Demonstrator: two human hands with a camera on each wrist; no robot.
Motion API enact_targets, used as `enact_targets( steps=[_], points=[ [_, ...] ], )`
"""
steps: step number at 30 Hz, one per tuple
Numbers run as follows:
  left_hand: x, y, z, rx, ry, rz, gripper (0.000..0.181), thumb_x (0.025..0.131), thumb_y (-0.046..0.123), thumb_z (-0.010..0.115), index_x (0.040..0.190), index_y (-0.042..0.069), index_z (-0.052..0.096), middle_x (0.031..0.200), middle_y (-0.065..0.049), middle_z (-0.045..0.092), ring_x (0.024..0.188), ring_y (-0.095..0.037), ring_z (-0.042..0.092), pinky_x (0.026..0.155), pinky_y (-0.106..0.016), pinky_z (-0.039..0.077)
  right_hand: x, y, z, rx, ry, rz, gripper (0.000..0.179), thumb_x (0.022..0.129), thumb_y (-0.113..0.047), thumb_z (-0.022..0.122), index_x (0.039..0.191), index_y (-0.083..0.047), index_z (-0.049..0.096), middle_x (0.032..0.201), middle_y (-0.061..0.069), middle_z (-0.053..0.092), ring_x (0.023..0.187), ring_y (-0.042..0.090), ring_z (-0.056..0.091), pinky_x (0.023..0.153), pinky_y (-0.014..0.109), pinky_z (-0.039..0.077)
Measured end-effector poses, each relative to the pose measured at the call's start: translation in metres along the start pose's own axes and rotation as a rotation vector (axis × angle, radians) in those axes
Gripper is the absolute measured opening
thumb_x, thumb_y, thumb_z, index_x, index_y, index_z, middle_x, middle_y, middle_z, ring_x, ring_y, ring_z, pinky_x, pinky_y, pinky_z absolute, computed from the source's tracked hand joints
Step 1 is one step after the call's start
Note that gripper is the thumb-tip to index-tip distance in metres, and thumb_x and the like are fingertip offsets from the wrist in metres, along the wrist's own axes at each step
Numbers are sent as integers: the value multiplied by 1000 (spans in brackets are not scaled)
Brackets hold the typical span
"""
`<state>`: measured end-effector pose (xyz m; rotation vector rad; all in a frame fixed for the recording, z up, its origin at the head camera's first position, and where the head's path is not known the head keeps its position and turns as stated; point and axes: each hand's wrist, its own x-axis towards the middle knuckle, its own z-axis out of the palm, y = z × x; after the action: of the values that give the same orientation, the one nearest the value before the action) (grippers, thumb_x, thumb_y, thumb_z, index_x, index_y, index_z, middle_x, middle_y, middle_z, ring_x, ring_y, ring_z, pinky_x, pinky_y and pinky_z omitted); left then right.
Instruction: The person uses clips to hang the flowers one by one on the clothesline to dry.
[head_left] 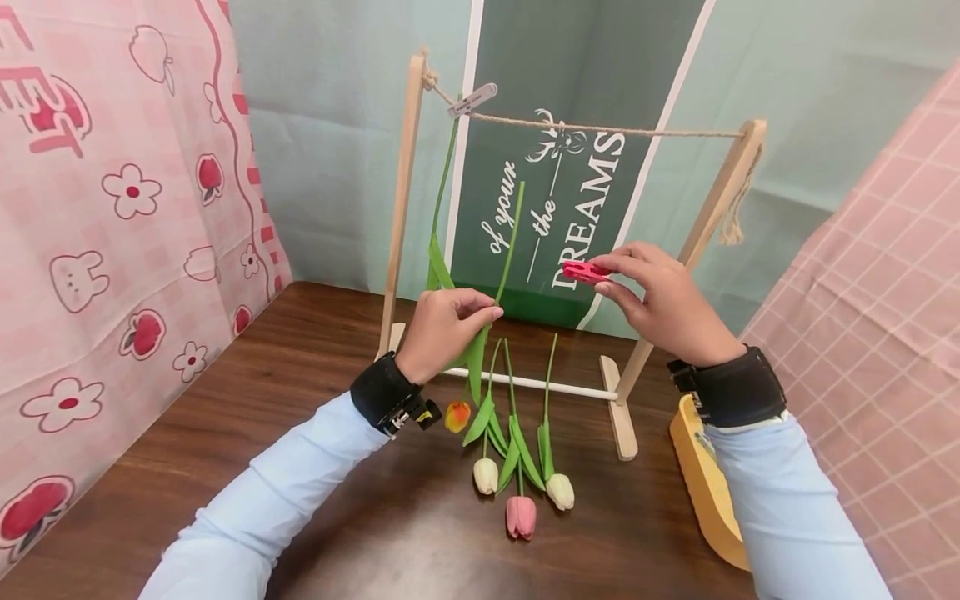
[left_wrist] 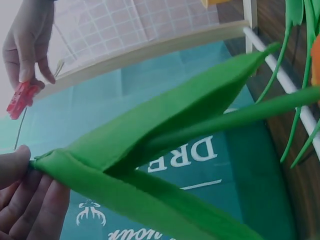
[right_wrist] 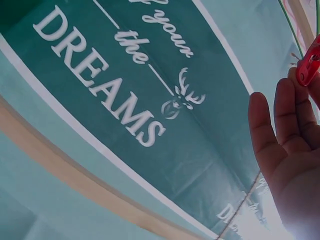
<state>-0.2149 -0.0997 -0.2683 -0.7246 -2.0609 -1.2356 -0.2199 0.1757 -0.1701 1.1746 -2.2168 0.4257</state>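
My left hand (head_left: 448, 327) pinches the green stem (head_left: 512, 242) of a tulip near its leaves (left_wrist: 150, 125); the cut end points up and the leaves hang below. An orange-yellow bloom (head_left: 457, 417) shows under this hand; I cannot tell which stem bears it. Thumb and fingers of my right hand (head_left: 660, 300) hold a red clothespin (head_left: 585, 272) in the air, right of that stem. Another tulip stem (head_left: 444, 183) hangs from the rope (head_left: 600, 129) by a pale clothespin (head_left: 474, 99), its lower part hidden behind my left hand.
The rope spans two posts of a wooden frame (head_left: 406, 192) with a white lower bar (head_left: 540, 385). On the brown table (head_left: 315, 500) lie a pink tulip (head_left: 521, 517) and two white ones (head_left: 485, 476). A yellow container (head_left: 705, 492) stands right, partly behind my sleeve.
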Motion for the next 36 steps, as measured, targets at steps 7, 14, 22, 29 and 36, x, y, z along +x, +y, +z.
enact_targets(
  steps=[7,14,22,29,36],
  points=[
    [13,0,-3,6,59,27,11,89,15,73,92,5,77,80,-2,73,67,-7,63,62,-25,51,25,-4,-22,-62,-37,-52,33,80,2,76,113,3,67,98,12,60,89,25,52,71,34,39],
    [31,-4,-6,29,117,43,14,88,15,74,92,2,77,81,-5,73,69,-13,65,62,-28,51,56,-10,-43,-119,-78,-116,34,79,3,78,111,4,68,96,14,61,86,28,53,71,38,40],
    [43,-11,-8,55,162,51,13,88,15,74,91,3,77,79,-6,73,67,-15,65,59,-29,49,85,-17,-59,-191,-166,-96,28,85,3,72,113,5,67,95,15,60,83,27,50,68,40,40],
    [52,-19,-8,84,171,35,13,87,15,75,91,2,77,81,-8,73,70,-17,66,62,-30,50,104,-20,-67,-223,-218,-72,27,86,2,72,113,5,68,94,16,61,82,29,52,69,43,43],
    [60,-23,-11,103,172,16,15,88,16,74,92,2,77,82,-9,73,70,-19,66,63,-31,51,127,-19,-78,-253,-248,-42,27,86,-1,73,112,5,69,92,16,61,80,30,52,68,42,41]
  ],
)
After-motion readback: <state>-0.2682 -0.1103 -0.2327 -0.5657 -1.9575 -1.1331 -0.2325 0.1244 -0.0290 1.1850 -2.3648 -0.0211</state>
